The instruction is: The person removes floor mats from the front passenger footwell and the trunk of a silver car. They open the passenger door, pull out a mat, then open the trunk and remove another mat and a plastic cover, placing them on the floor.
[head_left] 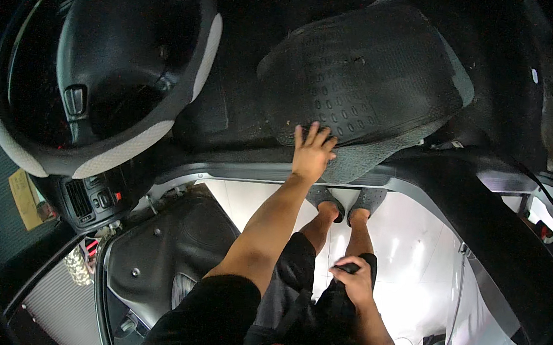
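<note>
My left hand (313, 153) is stretched forward into the car's footwell. Its fingers are spread and lie flat on the near edge of a black rubber floor mat (404, 62) with a pattern of raised bumps. Greyish, textured carpet-like material (363, 162) shows from under the mat along its near and right edges. My right hand (355, 283) is held back in front of my legs, outside the car. Its fingers are closed around a small dark object (348, 267), whose kind I cannot make out.
A steering wheel (142, 149) with grey grip patches fills the upper left. The door sill (257, 169) runs across below the mat. At lower left stands the open door with its black panel (171, 249); at right rises the dark door pillar (476, 223). My feet are on pale floor tiles (409, 237).
</note>
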A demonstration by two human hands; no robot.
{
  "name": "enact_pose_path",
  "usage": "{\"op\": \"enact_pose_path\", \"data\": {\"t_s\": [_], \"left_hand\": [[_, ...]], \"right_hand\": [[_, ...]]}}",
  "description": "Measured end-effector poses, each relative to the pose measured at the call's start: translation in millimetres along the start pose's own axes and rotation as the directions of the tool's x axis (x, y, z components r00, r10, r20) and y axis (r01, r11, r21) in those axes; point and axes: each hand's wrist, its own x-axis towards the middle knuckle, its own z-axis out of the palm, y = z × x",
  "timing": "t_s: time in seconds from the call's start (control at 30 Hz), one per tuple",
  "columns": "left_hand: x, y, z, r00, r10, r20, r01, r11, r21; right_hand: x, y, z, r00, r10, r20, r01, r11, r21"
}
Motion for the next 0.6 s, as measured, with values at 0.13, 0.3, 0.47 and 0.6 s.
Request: {"op": "enact_pose_path", "data": {"t_s": [0.13, 0.3, 0.47, 0.6], "left_hand": [[19.3, -14.2, 1.5, 0.978, 0.198, 0.067, -0.204, 0.975, 0.091], [33.3, -6.3, -15.0, 0.973, 0.198, 0.121, -0.205, 0.978, 0.048], [20.6, 36.5, -54.6, 0.976, 0.037, -0.216, -0.064, 0.991, -0.119], [5.7, 91.6, -62.0, 0.964, 0.076, -0.253, -0.127, 0.973, -0.192]], "right_hand": [[-46.5, 6.0, -5.8, 0.988, 0.155, -0.016, -0.119, 0.814, 0.568], [-66.1, 29.6, -13.2, 0.975, 0.151, 0.165, -0.223, 0.588, 0.778], [-52.7, 45.5, -21.6, 0.960, 0.124, 0.253, -0.277, 0.569, 0.774], [-45.4, 47.6, -23.5, 0.952, 0.135, 0.276, -0.303, 0.555, 0.774]]}}
